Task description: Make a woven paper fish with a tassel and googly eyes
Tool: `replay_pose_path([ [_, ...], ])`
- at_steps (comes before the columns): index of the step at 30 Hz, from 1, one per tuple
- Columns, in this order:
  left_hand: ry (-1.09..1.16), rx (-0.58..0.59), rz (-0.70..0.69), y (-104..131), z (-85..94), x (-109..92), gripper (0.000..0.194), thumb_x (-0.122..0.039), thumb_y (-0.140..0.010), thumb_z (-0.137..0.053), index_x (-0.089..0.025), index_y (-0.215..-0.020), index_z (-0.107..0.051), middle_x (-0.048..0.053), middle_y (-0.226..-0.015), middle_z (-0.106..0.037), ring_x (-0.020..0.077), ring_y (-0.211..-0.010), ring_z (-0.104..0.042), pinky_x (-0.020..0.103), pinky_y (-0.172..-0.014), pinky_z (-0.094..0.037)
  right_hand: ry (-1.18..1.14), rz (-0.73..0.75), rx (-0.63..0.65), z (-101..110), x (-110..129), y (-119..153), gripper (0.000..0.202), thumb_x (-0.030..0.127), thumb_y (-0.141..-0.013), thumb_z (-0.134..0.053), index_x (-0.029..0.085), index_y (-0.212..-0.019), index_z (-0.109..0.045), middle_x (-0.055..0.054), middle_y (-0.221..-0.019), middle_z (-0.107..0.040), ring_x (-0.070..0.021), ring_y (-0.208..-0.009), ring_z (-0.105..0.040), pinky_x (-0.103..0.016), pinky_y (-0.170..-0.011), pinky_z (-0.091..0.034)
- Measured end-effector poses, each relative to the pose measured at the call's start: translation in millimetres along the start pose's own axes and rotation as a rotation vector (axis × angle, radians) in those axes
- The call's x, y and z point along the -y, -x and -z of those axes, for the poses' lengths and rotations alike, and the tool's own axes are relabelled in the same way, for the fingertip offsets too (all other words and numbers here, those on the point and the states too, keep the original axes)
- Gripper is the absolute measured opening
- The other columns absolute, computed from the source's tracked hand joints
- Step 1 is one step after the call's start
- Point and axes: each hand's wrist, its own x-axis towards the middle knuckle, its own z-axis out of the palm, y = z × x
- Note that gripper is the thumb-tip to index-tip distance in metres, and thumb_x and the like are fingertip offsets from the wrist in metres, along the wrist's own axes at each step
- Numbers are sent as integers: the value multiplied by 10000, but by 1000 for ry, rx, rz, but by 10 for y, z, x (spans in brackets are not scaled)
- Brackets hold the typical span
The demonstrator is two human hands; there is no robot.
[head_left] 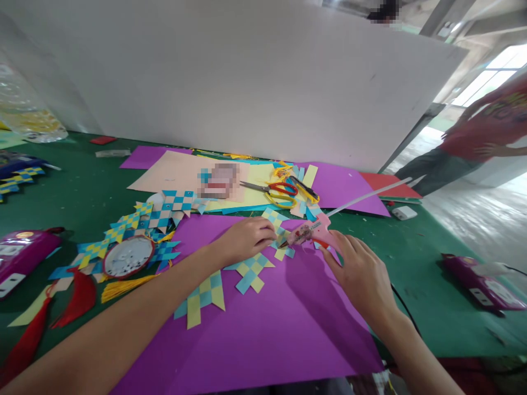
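A pink glue gun [302, 235] with a long clear glue stick is held in my right hand [357, 263], its fingers wrapped round the handle. The nozzle points left, over woven paper pieces. My left hand [249, 237] is closed at the edge of a yellow-and-blue woven paper piece [275, 219]; what its fingertips pinch is too hidden to tell. Just below that hand, another woven piece [250, 271] lies on the purple sheet [255, 334], with one more woven piece [206, 299] to the lower left.
Scissors [269, 188] and a yellow cutter [304, 189] lie on coloured paper behind my hands. Woven fish shapes, a round lid [128, 257] with small bits and red tassels [80, 299] are left. Purple power strips [481, 282] flank the sheet. A person stands at far right.
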Motion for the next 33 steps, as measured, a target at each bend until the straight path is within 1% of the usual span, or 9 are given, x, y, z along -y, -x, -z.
replay_pose_path([
  [6,6,8,2,-6,22,-13,194,-201,-945,-506,-176,-1016,-684,61,-1072,-663,181,-997,-604,302,-885,-455,-11,31,1,37,19,6,345,362,-966,-440,99,-1152,-563,-127,-950,-670,-250,-854,-632,-371,-729,-507],
  [12,18,11,9,-5,33,-27,199,-193,-944,-503,-182,-1024,-684,59,-1078,-663,180,-1003,-603,298,-881,-454,-11,71,-26,69,32,19,342,362,-978,-404,113,-1162,-550,-131,-967,-675,-249,-855,-631,-381,-719,-514],
  [18,15,2,11,0,29,-27,198,-194,-944,-504,-187,-1019,-687,58,-1073,-664,181,-1009,-604,304,-886,-453,-22,80,-25,87,41,42,326,348,-976,-415,126,-1175,-546,-127,-969,-679,-256,-894,-636,-383,-738,-519],
  [21,20,-3,10,0,27,-24,198,-195,-945,-502,-187,-1013,-687,58,-1069,-665,181,-1005,-606,306,-882,-456,-27,89,-22,109,42,55,327,335,-973,-423,115,-1180,-548,-130,-982,-678,-260,-909,-635,-386,-748,-518],
  [28,17,-11,-3,0,19,-18,191,-189,-944,-504,-175,-1008,-683,63,-1081,-661,185,-1007,-605,313,-895,-456,3,103,-16,167,14,73,314,338,-977,-419,124,-1148,-572,-114,-962,-680,-244,-867,-634,-369,-752,-505],
  [33,23,-14,-3,-1,24,-23,197,-202,-944,-502,-181,-1008,-687,64,-1067,-663,183,-1002,-607,310,-886,-461,23,103,-40,162,-17,63,338,340,-978,-419,100,-1164,-568,-114,-951,-680,-244,-839,-629,-361,-728,-500],
])
